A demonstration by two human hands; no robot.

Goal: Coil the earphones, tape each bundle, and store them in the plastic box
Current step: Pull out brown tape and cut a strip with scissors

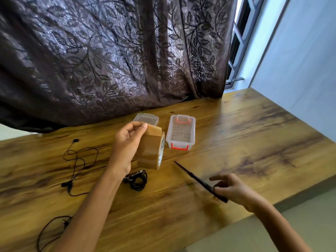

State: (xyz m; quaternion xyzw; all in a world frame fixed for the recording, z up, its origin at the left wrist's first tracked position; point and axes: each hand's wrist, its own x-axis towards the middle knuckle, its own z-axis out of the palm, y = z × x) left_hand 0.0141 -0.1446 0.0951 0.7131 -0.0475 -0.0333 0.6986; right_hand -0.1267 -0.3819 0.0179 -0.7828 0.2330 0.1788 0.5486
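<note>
On the wood-grain worktop (254, 142) three black earphones show: a coiled bundle (136, 180) at six o'clock of the tape, a loose set (78, 160) at nine, and a third set (52, 231) cut off at the lower left edge. The left hand (127, 142) has its grip pinched on the peeled end of one brown packing tape roll (151, 151). The right hand (232, 188), blurred, grips dark scissors (192, 176) whose handles are hidden. One clear plastic box (181, 141) with red latches stands open at two o'clock of the tape, its lid (147, 118) half hidden beside it.
</note>
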